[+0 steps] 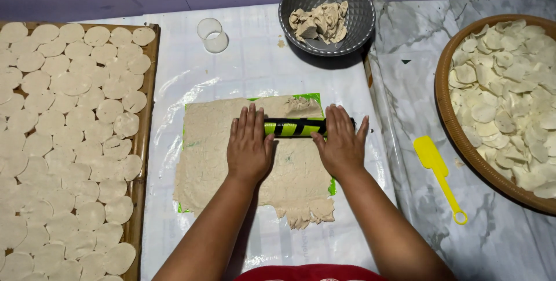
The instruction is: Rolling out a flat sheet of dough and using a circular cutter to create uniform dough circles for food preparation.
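Note:
A thin sheet of beige dough (pixel 208 153) lies spread over a green mat (pixel 310 97) on clear plastic. Across its upper part rests a green and black striped rolling pin (pixel 294 127). My left hand (pixel 249 145) lies flat on the pin's left end, fingers stretched forward. My right hand (pixel 341 143) presses flat on its right end. The dough's near edge is ragged.
A woven tray (pixel 147 84) at the left is covered with several round dough discs. A grey bowl (pixel 353 3) with leftover dough stands at the back, beside a clear round cutter (pixel 212 35). A basket (pixel 449 119) of dried discs and a yellow spatula (pixel 437 168) lie at the right.

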